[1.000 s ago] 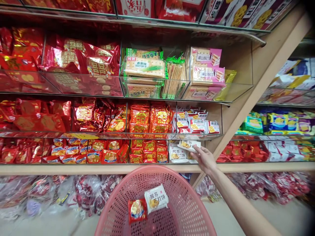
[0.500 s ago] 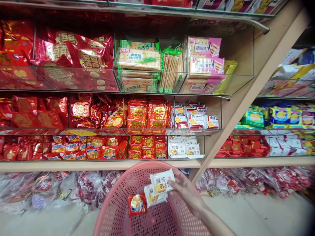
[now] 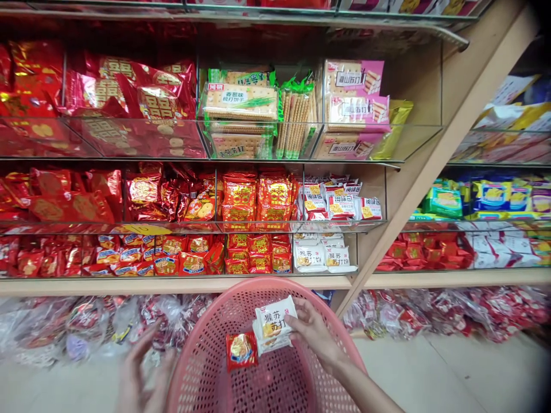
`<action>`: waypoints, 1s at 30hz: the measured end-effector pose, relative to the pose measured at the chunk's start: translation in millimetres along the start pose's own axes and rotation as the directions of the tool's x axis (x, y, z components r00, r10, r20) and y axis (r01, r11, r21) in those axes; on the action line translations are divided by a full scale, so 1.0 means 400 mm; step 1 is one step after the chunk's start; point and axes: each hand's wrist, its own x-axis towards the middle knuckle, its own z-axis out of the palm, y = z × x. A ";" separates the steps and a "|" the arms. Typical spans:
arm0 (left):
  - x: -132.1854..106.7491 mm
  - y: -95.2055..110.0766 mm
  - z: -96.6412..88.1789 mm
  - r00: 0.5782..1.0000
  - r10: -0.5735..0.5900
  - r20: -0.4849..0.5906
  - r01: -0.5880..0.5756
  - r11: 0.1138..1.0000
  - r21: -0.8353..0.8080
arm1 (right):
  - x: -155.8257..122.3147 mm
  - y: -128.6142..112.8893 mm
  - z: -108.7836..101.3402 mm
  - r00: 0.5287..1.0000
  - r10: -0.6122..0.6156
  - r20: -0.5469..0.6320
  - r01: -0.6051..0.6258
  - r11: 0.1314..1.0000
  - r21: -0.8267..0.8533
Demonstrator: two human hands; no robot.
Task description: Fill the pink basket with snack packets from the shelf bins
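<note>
My right hand (image 3: 317, 335) reaches into a pink perforated plastic basket (image 3: 196, 338), fingers closed on the right edge of a white cracker packet (image 3: 271, 319). Beneath that packet another white packet (image 3: 276, 345) shows mostly its lower edge; whether the fingers grip it too I cannot tell. A red packet (image 3: 241, 350) lies just left of them in the basket. At lower left, my left hand (image 3: 144, 376) is somewhat blurred, its fingers apart and nothing in it. It is beside the basket's left rim; whether it touches the rim is unclear.
Behind the basket rises a shelf unit with glass-fronted bins. Similar white packets (image 3: 310, 256) sit in the lowest row, beside red packets (image 3: 236, 246). Plastic-wrapped bundles (image 3: 86, 327) lie on the floor below. A slanted wooden post (image 3: 424, 178) divides off more shelves at right.
My left hand has come into view at the lower left. My right hand has shifted slightly left and down with the white packet, which now covers more of the one beneath.
</note>
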 end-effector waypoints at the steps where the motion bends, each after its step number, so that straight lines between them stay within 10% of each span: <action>1: 0.012 0.041 0.035 0.990 0.108 0.096 -0.104 0.993 -0.047 | 0.001 0.001 0.000 1.000 -0.009 0.001 0.009 1.000 -0.004; 5: 0.025 0.171 0.175 0.710 0.384 0.590 -0.395 0.911 -0.118 | 0.001 0.005 0.005 0.999 -0.031 -0.013 0.031 0.999 -0.011; 9: 0.027 0.196 0.265 0.508 0.439 0.741 -0.511 0.846 -0.151 | -0.003 0.007 0.013 0.999 -0.048 0.012 0.048 0.999 0.022; 24: 0.051 0.144 0.322 0.610 0.388 0.691 -0.281 0.921 -0.269 | 0.017 0.017 0.002 0.996 -0.076 -0.036 0.074 0.996 -0.047; 30: 0.026 0.115 0.333 0.554 0.384 0.739 -0.391 0.903 -0.176 | 0.048 0.086 -0.051 0.927 -0.273 -0.255 0.212 0.947 -0.243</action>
